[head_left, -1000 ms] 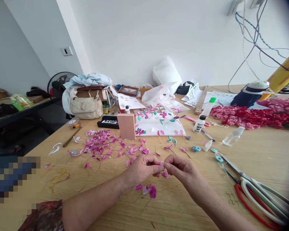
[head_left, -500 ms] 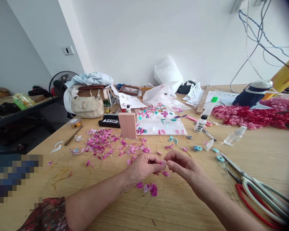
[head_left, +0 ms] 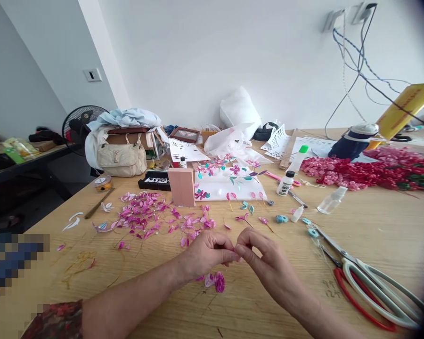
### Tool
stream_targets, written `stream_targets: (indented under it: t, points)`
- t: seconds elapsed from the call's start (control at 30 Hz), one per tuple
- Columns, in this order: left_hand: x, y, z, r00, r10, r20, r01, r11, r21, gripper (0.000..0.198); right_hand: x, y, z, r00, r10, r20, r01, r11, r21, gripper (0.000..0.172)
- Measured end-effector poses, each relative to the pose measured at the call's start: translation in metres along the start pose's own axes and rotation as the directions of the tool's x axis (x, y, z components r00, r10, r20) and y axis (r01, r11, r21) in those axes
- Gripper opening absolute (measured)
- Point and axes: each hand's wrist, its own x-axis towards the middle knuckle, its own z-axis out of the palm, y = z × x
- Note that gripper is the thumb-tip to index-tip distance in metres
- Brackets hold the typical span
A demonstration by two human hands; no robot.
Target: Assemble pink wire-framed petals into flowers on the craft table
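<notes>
My left hand is closed in a pinch on a small pink petal piece, mostly hidden by the fingers. Against it, the thumb and forefinger of my right hand are pressed together at the same piece; what they grip is too small to tell. Just below the hands lie purple petals on the wooden table. A heap of loose pink petals spreads to the left. Behind the hands, a pink flower piece on a stem rests on the wood.
Scissors with white and red handles lie at the right. A wooden block stands behind the petals, beside a white sheet with flowers. Farther right are a black-capped bottle, a clear bottle and red flower bunches.
The view has shifted, so the table items appear farther left. My right hand's fingertips have come up against my left hand's, and the pink piece is more hidden.
</notes>
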Motion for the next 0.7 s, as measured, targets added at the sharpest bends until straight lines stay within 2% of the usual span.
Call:
stream_targets:
  t: [0.1,0.2,0.33,0.43,0.47,0.53,0.57,0.63,0.7]
  points:
    - [-0.001,0.004,0.001,0.994,0.092,-0.051,-0.085,0.987,0.135,0.019,0.003,0.005,0.0,0.992,0.123,0.034,-0.127,0.979,0.162,0.023]
    - [-0.002,0.007,0.001,0.988,0.133,-0.075,-0.114,0.969,0.218,0.015,0.003,0.006,0.001,0.991,0.126,0.036,-0.13,0.979,0.157,0.024]
    - [-0.001,0.006,-0.001,1.0,0.022,-0.022,-0.019,0.991,0.132,0.015,0.003,0.001,0.002,0.99,0.139,0.021,-0.14,0.989,0.055,0.024]
    - [0.0,0.005,-0.003,1.0,0.023,-0.013,-0.021,0.995,0.093,0.014,0.009,-0.001,-0.01,0.983,0.178,0.053,-0.181,0.981,0.067,0.025]
    - [0.0,0.005,-0.004,0.999,0.032,-0.031,-0.029,0.997,0.076,0.014,0.011,0.0,-0.016,0.985,0.172,0.028,-0.173,0.984,0.05,0.025]
    - [0.0,0.007,-0.005,0.996,0.031,-0.086,-0.03,0.999,0.014,0.015,0.015,0.004,-0.033,0.982,0.175,-0.068,-0.181,0.98,-0.086,0.021]
    - [0.0,0.008,-0.005,0.993,0.023,-0.114,-0.026,0.999,-0.025,0.015,0.016,0.007,-0.041,0.979,0.196,-0.061,-0.204,0.962,-0.183,0.019]
    - [0.0,0.011,-0.006,0.989,0.002,-0.147,-0.016,0.995,-0.099,0.017,0.013,0.016,-0.054,0.969,0.243,0.047,-0.208,0.901,-0.381,0.011]
    - [0.0,0.013,-0.006,0.988,-0.012,-0.153,-0.01,0.99,-0.14,0.019,0.006,0.025,-0.06,0.936,0.301,0.184,-0.167,0.836,-0.522,0.009]
